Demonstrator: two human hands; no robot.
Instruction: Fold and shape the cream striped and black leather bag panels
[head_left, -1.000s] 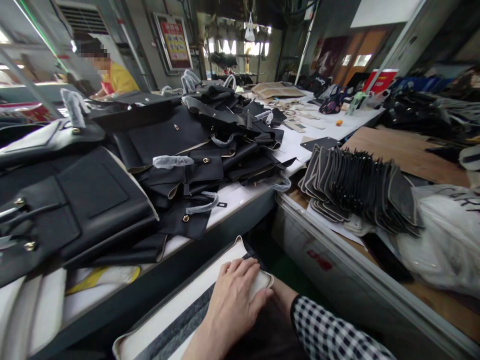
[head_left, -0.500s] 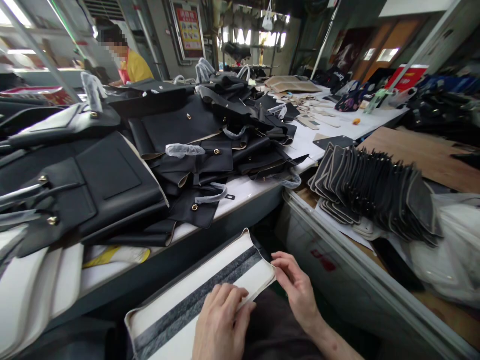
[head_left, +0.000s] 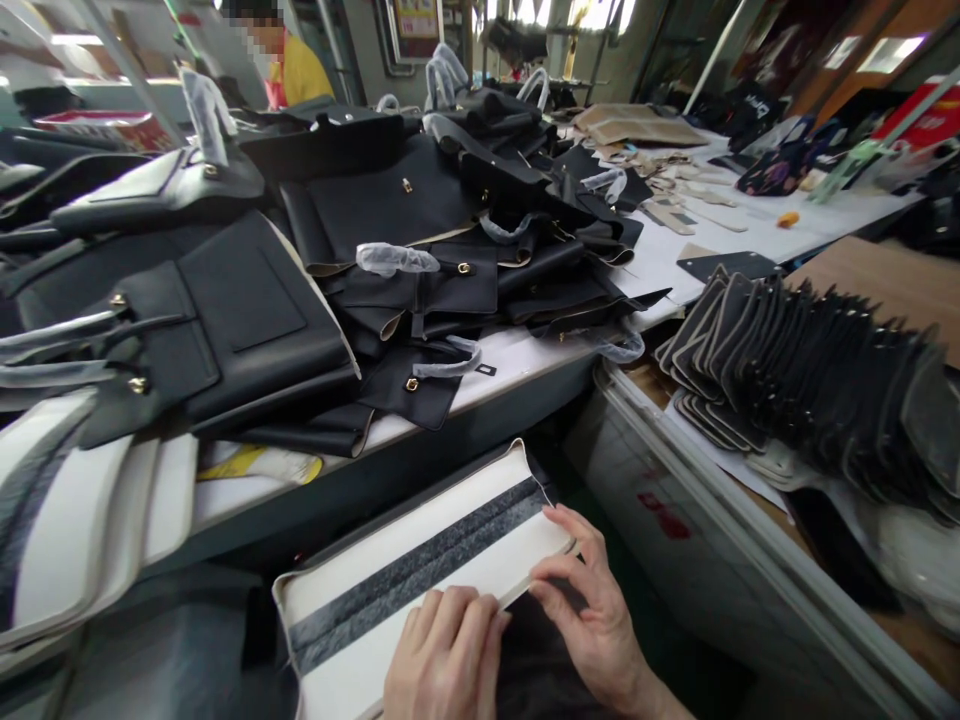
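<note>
Across my lap lies a white bag panel point(head_left: 420, 590) with a dark grey band along its length, its edges turned up and a dark side showing at the far edge. My left hand point(head_left: 448, 650) is closed over the panel's near long edge, fingers on top and thumb alongside. At the near right corner, my right hand point(head_left: 589, 605) grips the edge between thumb and fingers. The panel's underside is hidden. Similar white panels point(head_left: 75, 530) are stacked at the left, on the table's edge.
Black bags point(head_left: 255, 300) with plastic-wrapped handles and gold fittings pile up on the white table point(head_left: 510, 360). On the right, a long row of dark flat pieces point(head_left: 817, 370) stands above a metal-edged bench side point(head_left: 675, 480). A person in yellow point(head_left: 304, 70) is at the back left.
The view has tilted down and turned slightly left. My right hand has come closer to my left along the near edge, now wrapped further round the panel's corner.
</note>
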